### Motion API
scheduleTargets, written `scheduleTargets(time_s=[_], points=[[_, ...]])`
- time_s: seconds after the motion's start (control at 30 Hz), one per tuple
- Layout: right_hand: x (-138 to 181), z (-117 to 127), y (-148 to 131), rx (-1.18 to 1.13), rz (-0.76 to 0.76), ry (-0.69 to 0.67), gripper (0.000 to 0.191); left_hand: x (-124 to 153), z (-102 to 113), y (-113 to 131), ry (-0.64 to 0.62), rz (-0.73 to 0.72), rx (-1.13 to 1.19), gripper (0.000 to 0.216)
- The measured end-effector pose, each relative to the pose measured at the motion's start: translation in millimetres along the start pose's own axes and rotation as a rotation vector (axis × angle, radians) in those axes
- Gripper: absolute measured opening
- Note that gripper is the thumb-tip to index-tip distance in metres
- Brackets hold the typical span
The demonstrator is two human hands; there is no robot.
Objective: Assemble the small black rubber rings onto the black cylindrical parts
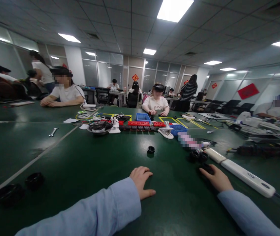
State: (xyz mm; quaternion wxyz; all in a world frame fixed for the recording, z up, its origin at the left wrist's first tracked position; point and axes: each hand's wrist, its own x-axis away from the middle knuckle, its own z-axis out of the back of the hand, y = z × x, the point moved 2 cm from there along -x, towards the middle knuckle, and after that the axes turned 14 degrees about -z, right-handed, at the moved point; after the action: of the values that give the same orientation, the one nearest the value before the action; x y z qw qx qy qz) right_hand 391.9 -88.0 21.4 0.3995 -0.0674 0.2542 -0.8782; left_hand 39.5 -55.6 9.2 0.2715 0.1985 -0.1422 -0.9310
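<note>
the left hand (141, 181) is holding itself wide over the table (90, 160); the right hand (217, 178) is gripping a black piece (207, 168)

The person wears a garment with long sleeves, of a light blue colour that is a little greyish. The left sleeve (78, 213) has many soft folds along the forearm, and it finishes in a wide cuff (128, 198), which looks like a broad, smooth band. The right sleeve (246, 209) is of the same blue, looks smoother, and ends near the wrist. Both the left hand (141, 182) and the right hand (219, 180) are bare.
</note>
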Motion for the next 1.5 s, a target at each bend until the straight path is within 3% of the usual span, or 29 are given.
scheduleTargets(time_s=[0.23, 0.47, 0.57, 0.63, 0.67, 0.73, 0.83, 0.9, 1.0, 1.13, 1.3, 1.43, 1.5], points=[[-15, -18, 1, 0.015, 0.027, 0.044, 0.055, 0, 4, -1, -0.042, -0.030, -0.008, 0.058], [-18, -22, 14, 0.011, 0.037, 0.044, 0.058, -1, 2, -3, -0.037, -0.045, -0.017, 0.059], [-11, -13, 5, 0.010, 0.099, 0.238, 0.061, -1, 2, -3, -0.040, -0.048, -0.015, 0.059], [5, -8, -12, -0.018, 0.217, 0.416, 0.057, -1, 3, -3, -0.040, -0.049, -0.015, 0.059], [16, -9, -24, -0.045, 0.324, 0.430, 0.051, -1, 3, -2, -0.040, -0.047, -0.015, 0.058], [42, -21, -55, -0.042, 0.570, 0.303, 0.041, -1, 3, -1, -0.036, -0.042, -0.016, 0.058], [74, -52, -106, 0.013, 0.778, 0.067, 0.042, -1, 3, 0, -0.027, -0.040, -0.020, 0.058], [81, -74, -138, -0.005, 0.795, 0.014, 0.049, -2, 3, 0, -0.023, -0.041, -0.024, 0.058], [67, -102, -176, -0.044, 0.678, 0.035, 0.059, -2, 2, -1, -0.023, -0.049, -0.018, 0.058], [42, -126, -203, 0.026, 0.604, -0.082, 0.049, -2, 3, -4, -0.038, -0.069, -0.005, 0.059], [55, -114, -188, 0.031, 0.758, -0.264, 0.043, -2, 5, -4, -0.044, -0.072, 0.003, 0.058], [83, -80, -137, 0.001, 0.842, -0.412, 0.045, -3, 6, -3, -0.045, -0.066, 0.015, 0.058], [89, -61, -101, 0.009, 0.789, -0.386, 0.042, -3, 7, -3, -0.046, -0.063, 0.019, 0.058]])
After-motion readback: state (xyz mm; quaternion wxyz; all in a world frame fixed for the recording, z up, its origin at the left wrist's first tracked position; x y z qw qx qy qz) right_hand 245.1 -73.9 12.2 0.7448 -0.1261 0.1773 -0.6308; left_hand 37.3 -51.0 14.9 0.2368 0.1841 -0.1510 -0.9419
